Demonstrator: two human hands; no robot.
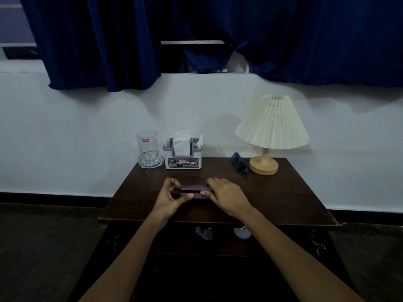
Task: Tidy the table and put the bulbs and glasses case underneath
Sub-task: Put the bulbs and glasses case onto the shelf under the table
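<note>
A purple glasses case (194,191) lies in the middle of the dark wooden table (283,199), its lid slightly ajar. My left hand (172,198) grips its left end and my right hand (226,196) grips its right end. Blue sunglasses (239,164) lie folded at the back right beside the lamp base. On the shelf under the table top two pale bulbs show: one bulb (204,233) under the middle, the second bulb (242,232) to its right, both partly hidden by the table edge.
A clear glass (147,144) stands in a glass ashtray (150,162) at the back left. A grey tissue holder (183,159) is next to it. A pleated cream lamp (271,127) stands at the back right. White wall and blue curtains (109,40) lie behind.
</note>
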